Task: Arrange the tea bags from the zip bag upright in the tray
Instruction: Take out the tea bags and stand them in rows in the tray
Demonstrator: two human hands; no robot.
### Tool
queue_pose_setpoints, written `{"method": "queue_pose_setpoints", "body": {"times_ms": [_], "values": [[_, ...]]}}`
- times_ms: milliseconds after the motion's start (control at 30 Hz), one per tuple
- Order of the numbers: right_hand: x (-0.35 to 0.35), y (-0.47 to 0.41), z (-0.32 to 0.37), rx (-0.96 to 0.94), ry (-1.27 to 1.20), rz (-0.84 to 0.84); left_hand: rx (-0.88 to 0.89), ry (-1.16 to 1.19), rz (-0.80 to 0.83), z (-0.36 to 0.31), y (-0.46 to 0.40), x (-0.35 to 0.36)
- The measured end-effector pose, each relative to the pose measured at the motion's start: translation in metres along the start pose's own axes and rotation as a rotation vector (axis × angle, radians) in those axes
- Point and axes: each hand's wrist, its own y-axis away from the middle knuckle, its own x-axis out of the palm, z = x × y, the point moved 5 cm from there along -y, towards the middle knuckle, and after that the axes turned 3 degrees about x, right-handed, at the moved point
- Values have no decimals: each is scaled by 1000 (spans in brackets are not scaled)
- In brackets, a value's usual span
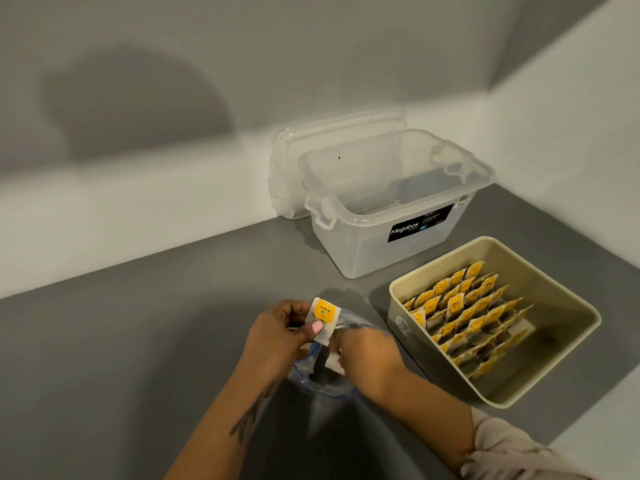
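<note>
Now the left hand pinches one tea bag; right hand fingers, hidden in the zip bag, unclear; stand bags tag-up in the tray.

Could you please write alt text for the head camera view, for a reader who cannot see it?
A person's left hand pinches a yellow-tagged tea bag while the right hand reaches into a zip bag on a grey counter. To the right, a beige tray holds rows of upright tea bags; behind it stands an open clear box.

Yellow-tagged tea bags, cream tray, grey counter.
</note>
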Motion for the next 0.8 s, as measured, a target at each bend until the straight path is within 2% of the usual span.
{"method": "queue_pose_setpoints", "body": {"times_ms": [67, 167, 300, 433, 633, 800], "values": [[-7, 1, -6, 21, -216, 15, -9, 31, -7, 1, -1, -1], [-18, 12, -16, -173, -454, -113, -17, 54, -17, 1, -2, -3], [-34, 30, -21, -346, -941, 65, -2, 18, -34, -2, -4, -4], [-46, 32, -22, -420, -1155, 121, 28, -27, -36, -4, -4, -2], [-49, 28, -32, -407, -1327, 105, -148, 415, 105, -14, 7, 26], [-46, 27, -36, -351, -1331, 49, -114, 471, 173, -21, 10, 30]]}}
